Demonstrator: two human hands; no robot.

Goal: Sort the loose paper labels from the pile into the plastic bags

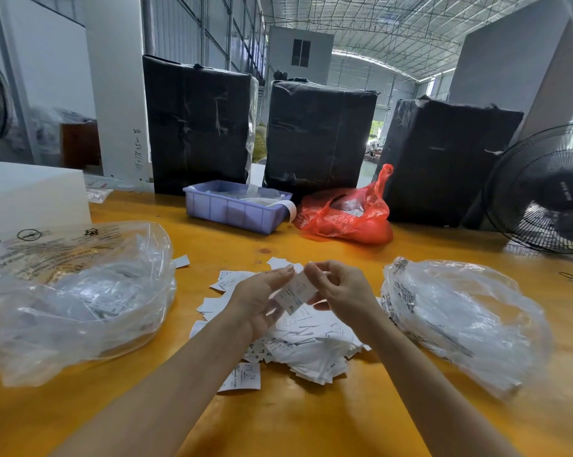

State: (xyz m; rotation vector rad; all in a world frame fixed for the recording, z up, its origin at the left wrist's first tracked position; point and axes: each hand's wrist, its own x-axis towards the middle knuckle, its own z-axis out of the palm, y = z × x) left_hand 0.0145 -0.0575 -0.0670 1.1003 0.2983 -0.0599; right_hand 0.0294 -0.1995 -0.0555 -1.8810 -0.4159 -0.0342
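Nearest, two bare forearms reach over the yellow worktop (pixel 311 417). The left hand (pixel 262 298) and right hand (pixel 341 291) meet just above the pile of labels (pixel 305 341), and together they hold one held label (pixel 295 291). The right fingertips pinch its upper edge. The left thumb and fingers curl round its left side. Print on the lower corner appears to read XL, though it is small. The pile lies loose at the centre, with a single stray label (pixel 240 377) lying near its near left edge.

To the left sits a clear left bag (pixel 74 291), mouth open, with labels visible inside. To the right, a second clear right bag (pixel 460 318) lies crumpled; its contents are not clear.

Farther off stand a purple tray (pixel 235 209) and a red bag (pixel 344 216), with three black wrapped bales (pixel 318 133) behind them and a fan (pixel 549 189) at far right.

Judgement: the step in hand is reading one label to decide its bag. Much of the pile remains unsorted. The next move calls for one hand to release, and the other to carry the label over the matching bag's open mouth and drop it clear of the rim.
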